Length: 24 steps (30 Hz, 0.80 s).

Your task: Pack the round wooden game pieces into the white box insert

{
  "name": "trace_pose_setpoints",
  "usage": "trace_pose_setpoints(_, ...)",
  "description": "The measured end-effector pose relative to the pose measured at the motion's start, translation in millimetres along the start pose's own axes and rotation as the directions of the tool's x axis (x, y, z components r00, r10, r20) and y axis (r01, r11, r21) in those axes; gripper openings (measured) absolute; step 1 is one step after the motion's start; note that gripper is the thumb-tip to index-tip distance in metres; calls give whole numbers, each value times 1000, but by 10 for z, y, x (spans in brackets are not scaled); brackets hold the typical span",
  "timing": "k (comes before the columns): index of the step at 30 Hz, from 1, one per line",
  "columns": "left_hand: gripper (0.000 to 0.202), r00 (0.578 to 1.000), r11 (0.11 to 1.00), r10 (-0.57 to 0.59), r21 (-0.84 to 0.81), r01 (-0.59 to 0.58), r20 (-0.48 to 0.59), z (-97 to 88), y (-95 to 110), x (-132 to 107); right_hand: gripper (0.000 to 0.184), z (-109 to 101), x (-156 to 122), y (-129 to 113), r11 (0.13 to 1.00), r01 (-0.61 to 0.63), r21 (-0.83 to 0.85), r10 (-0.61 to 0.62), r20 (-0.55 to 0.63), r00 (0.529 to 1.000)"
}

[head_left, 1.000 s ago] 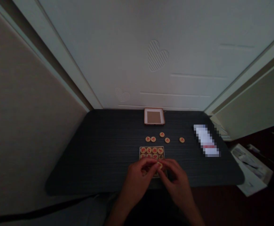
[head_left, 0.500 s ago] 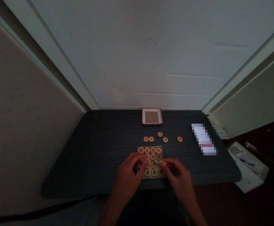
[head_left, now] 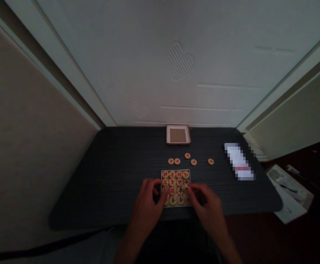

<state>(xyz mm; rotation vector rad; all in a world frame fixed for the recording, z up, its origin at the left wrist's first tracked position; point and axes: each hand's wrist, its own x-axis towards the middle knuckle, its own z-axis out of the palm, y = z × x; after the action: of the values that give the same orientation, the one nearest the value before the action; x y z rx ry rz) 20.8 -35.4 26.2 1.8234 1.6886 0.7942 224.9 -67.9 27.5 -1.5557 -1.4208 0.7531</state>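
A shallow box point(head_left: 161, 176) of round Chinese chess pieces lies near the table's front edge, its pieces set in rows with red or black characters. At its left side is my left hand point(head_left: 149, 200), thumb and forefinger apart; the thumb lies over the pieces at the lower left, and nothing shows between the fingertips. My right hand point(head_left: 208, 205) pinches a Chinese chess piece point(head_left: 187, 187) over the right column, mostly hidden by the fingers. Behind the box, several loose red-marked pieces point(head_left: 177, 161) lie on the table.
The box lid point(head_left: 178, 143), inside up, rests at the back of the dark table point(head_left: 116, 165). A blurred-out phone-like object point(head_left: 239, 163) lies at the right. A white panel with hearts point(head_left: 180, 62) rises behind. An open white box point(head_left: 291, 194) sits below on the right.
My left hand has drawn back left from over the pieces to the box's left side, uncovering more of them. My right hand's pinched piece has shifted slightly left and away from me.
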Motion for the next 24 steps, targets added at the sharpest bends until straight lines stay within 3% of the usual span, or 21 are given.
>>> trace_pose_setpoints(4,25,999,1000,-7,-23,8,31,5,-1,-2,14,36,19,-34,987,49,-153,-45,31,999)
trace_pose_setpoints(14,27,1000,1000,14,-12,-14,0,28,-15,-12,12,134,27,9,949,141,-281,-145,7,989)
trace_pose_setpoints(24,26,1000,1000,16,6,-16,6,-15,2,-18,12,63,9,41,917,296,-268,-282,92,955)
